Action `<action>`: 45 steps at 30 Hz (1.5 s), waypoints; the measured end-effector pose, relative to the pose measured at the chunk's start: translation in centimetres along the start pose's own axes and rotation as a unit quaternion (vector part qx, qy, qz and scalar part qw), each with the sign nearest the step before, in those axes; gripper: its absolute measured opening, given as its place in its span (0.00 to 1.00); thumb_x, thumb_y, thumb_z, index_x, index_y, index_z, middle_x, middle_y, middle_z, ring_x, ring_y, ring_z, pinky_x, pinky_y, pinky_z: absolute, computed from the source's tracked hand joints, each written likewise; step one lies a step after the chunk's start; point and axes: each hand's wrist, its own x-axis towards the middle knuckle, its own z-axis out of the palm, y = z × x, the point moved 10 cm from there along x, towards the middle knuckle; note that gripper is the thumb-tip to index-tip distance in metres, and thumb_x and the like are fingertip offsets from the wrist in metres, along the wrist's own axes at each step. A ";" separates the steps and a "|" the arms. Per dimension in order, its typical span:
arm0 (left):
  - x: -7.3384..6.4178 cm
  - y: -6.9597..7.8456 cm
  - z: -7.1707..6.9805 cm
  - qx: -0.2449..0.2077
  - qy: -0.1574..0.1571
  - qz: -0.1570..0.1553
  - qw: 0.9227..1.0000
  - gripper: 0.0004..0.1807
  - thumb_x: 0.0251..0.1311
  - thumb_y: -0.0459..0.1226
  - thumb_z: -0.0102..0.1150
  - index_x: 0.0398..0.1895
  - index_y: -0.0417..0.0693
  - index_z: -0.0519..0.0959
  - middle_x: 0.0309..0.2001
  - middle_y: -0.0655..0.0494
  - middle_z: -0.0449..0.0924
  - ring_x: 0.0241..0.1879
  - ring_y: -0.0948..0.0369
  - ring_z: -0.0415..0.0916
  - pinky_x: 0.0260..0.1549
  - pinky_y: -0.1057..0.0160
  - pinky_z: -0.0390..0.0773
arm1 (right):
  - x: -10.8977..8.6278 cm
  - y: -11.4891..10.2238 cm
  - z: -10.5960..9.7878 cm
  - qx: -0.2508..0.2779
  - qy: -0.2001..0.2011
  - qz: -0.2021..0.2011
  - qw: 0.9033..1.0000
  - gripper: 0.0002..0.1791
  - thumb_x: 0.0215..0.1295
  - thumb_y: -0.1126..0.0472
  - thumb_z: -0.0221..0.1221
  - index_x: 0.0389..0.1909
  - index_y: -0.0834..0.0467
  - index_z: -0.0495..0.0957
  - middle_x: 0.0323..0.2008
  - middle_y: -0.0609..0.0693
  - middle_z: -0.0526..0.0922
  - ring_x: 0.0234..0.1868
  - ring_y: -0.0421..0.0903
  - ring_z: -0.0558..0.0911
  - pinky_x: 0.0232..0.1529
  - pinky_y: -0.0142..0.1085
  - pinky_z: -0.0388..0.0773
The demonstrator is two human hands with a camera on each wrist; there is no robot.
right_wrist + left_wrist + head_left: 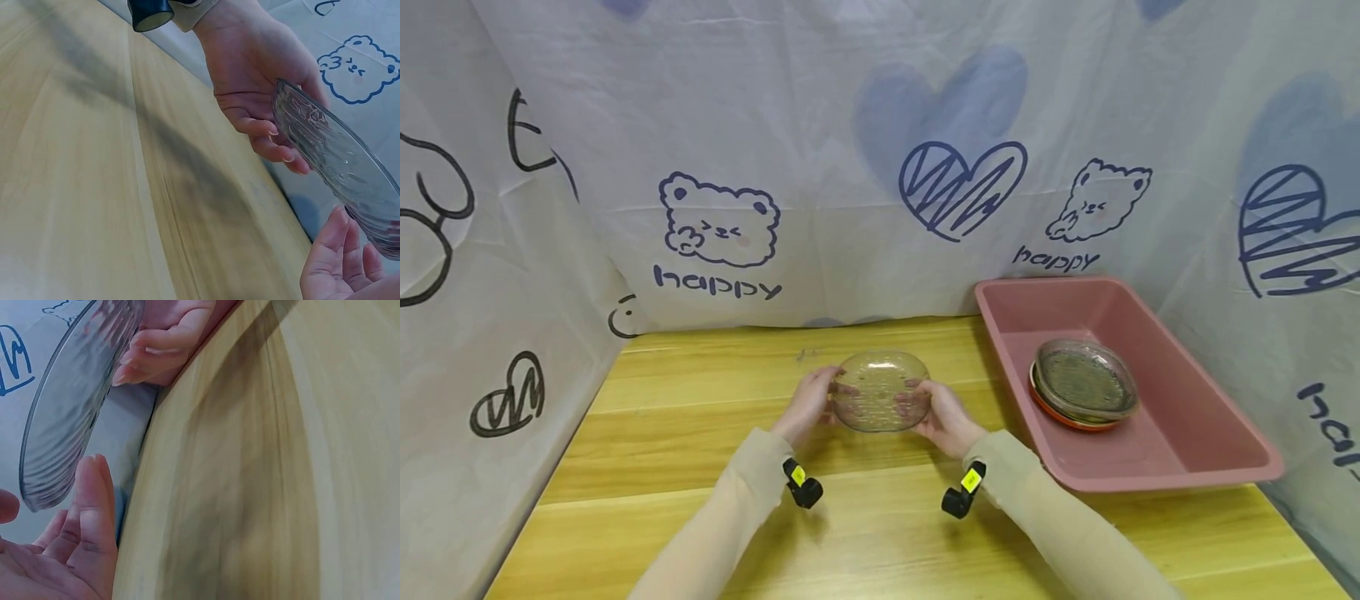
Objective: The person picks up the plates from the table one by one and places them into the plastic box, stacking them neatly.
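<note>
A clear, shallow glass dish point(880, 404) with a rippled wall is held above the wooden table, tilted in both wrist views. My left hand point(808, 404) grips its left side, fingers underneath and thumb by the rim. On the opposite side my right hand point(949, 417) holds it the same way, its fingers showing through the glass. In the left wrist view, the dish point(81, 400) stands between the thumb and fingers of my left hand point(69, 550). The right wrist view shows the dish's ridged side point(340, 162) with my right hand point(344, 265) at its lower end.
A pink plastic basin point(1195, 400) stands on the right of the table point(700, 433). Inside it lies a stack of round dishes, a clear glass dish point(1084, 379) on top and an orange-red rim point(1075, 421) below. A printed cloth point(827, 233) hangs behind and at the sides.
</note>
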 end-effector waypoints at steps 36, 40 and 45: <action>-0.1 9.3 0.5 0.243 0.060 0.159 0.955 0.26 0.79 0.50 0.35 0.69 0.45 0.66 0.64 0.42 0.74 0.60 0.47 0.76 0.59 0.48 0.79 | -2.3 -8.7 -3.2 -0.004 0.014 -0.044 0.999 0.14 0.73 0.65 0.39 0.55 0.57 0.65 0.32 0.44 0.86 0.33 0.40 0.85 0.37 0.32 0.81; -0.1 10.3 1.8 0.257 0.069 0.184 0.946 0.24 0.79 0.48 0.37 0.68 0.46 0.67 0.65 0.45 0.74 0.61 0.48 0.76 0.61 0.48 0.79 | -2.7 -9.7 -4.4 -0.003 0.017 -0.048 0.999 0.14 0.74 0.64 0.38 0.55 0.56 0.65 0.33 0.44 0.87 0.34 0.41 0.85 0.39 0.33 0.81; -0.2 11.5 3.5 0.267 0.072 0.216 0.936 0.23 0.79 0.46 0.39 0.68 0.46 0.67 0.63 0.46 0.75 0.60 0.50 0.76 0.60 0.49 0.79 | -3.4 -10.9 -6.1 0.009 0.017 -0.053 0.998 0.10 0.75 0.63 0.38 0.45 0.55 0.69 0.32 0.42 0.88 0.35 0.41 0.84 0.46 0.36 0.77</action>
